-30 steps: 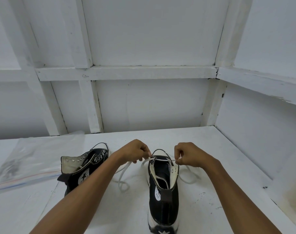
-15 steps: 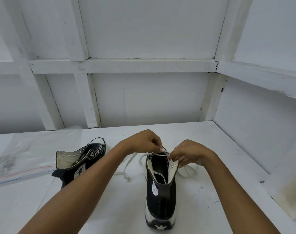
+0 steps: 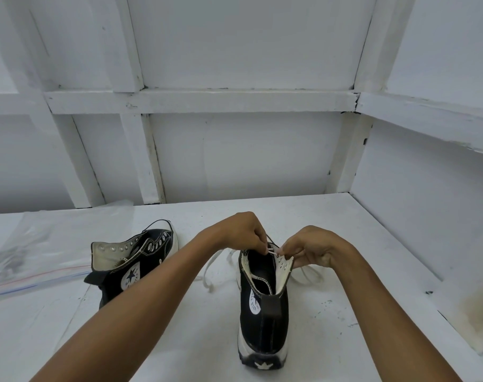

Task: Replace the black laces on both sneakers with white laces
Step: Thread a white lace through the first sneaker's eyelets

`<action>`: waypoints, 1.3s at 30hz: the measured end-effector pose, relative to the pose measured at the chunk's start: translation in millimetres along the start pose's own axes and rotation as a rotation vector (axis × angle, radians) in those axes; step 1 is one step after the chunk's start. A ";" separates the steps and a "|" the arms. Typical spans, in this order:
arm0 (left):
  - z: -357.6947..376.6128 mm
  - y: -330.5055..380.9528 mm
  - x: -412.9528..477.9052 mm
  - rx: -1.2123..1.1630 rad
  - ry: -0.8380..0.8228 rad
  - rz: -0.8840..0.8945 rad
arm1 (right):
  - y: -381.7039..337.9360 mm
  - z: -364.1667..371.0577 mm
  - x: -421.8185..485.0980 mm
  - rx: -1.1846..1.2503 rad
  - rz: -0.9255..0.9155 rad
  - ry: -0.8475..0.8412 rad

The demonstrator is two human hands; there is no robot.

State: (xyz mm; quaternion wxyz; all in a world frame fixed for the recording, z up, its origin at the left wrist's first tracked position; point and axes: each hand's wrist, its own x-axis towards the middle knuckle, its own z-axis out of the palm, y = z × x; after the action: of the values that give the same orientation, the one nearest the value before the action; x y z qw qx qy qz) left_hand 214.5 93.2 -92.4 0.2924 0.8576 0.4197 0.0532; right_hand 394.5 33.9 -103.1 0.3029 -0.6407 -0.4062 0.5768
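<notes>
Head view showed the job at an early stage, as far as could be judged: no black lace was threaded through either shoe, and white lacing had only begun on one. An upright sneaker [image 3: 262, 312] stood right of the middle of the table [image 3: 179, 348], with its heel toward the near edge and its toe pointing at the far edge. It was black canvas with a thick white sole, a cream lining and a round star patch on the ankle. The eyelets visible on its right flap were empty, so most of this shoe seemingly remained to be laced.

At the front of the opening, the left hand [image 3: 245, 232] pinched a short taut stretch of the white lace [image 3: 215, 263] between thumb and fingertips. The right hand [image 3: 314, 249], fingers curled, held the same lace at the right flap; whether it also gripped the flap could not be told. Slack lace trailed in loose loops on the table on both sides of the shoe.

A second sneaker [image 3: 135, 260] lay on its side, further left and nearer the far edge. Its metal eyelets were bare and its collar gaped open, so it appeared wholly unlaced. A clear plastic bag [image 3: 41, 244] lay by the left edge; something dark showed inside, too blurred to identify
</notes>
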 end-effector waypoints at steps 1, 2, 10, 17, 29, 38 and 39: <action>1.1 0.6 0.6 0.007 0.002 0.002 | -0.6 0.2 -0.2 0.000 -0.001 0.004; 2.4 1.0 1.2 0.017 0.004 0.005 | -0.6 0.3 -0.5 -0.002 -0.003 0.006; 10.2 4.5 7.7 0.109 -0.009 -0.001 | -2.5 0.3 -3.5 -0.074 -0.018 -0.023; 10.6 3.3 8.3 0.128 0.015 0.000 | -2.7 0.5 -4.4 -0.061 -0.015 -0.013; 11.8 3.3 12.7 0.072 -0.047 0.046 | 0.2 -3.3 -1.6 -0.144 -0.052 -0.041; -18.3 -11.6 0.8 -0.285 -0.025 -0.050 | 5.4 -14.7 12.2 0.137 -0.061 0.106; -21.8 -14.8 -0.2 -0.320 -0.008 -0.069 | 5.2 -16.7 13.5 0.308 -0.064 0.104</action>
State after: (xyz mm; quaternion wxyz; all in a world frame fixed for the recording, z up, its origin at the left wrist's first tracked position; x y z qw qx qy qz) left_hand 196.8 110.1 -82.5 0.4287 0.7852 0.4340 0.1060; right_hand 411.9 44.5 -111.7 0.4365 -0.6026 -0.3171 0.5881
